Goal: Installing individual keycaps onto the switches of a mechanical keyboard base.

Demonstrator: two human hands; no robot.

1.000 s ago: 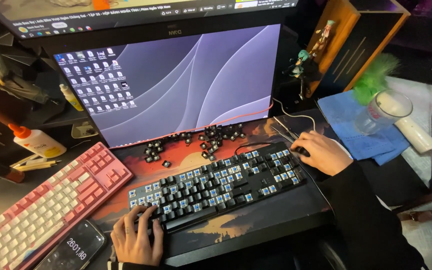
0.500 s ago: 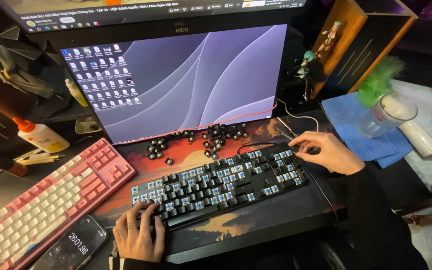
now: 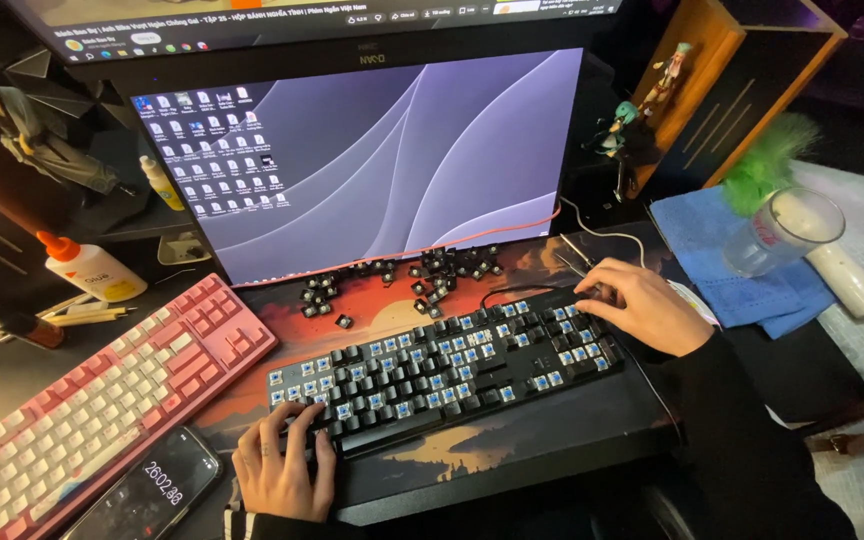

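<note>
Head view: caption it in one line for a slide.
Both hands, left and right, rest on a black keyboard with many keycaps removed.

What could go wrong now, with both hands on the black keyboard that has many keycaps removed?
1. The loose black keycaps lie scattered below the monitor; a sweep of the right hand may knock some off the desk mat.
2. The black keyboard shows many bare blue switches; the left hand pressing at its corner might strain them.
3. The glass stands near the right hand's elbow side and could tip.

purple-wallpaper monitor (image 3: 372,160) upright behind keyboards, phone screen (image 3: 147,490) bottom left
</note>
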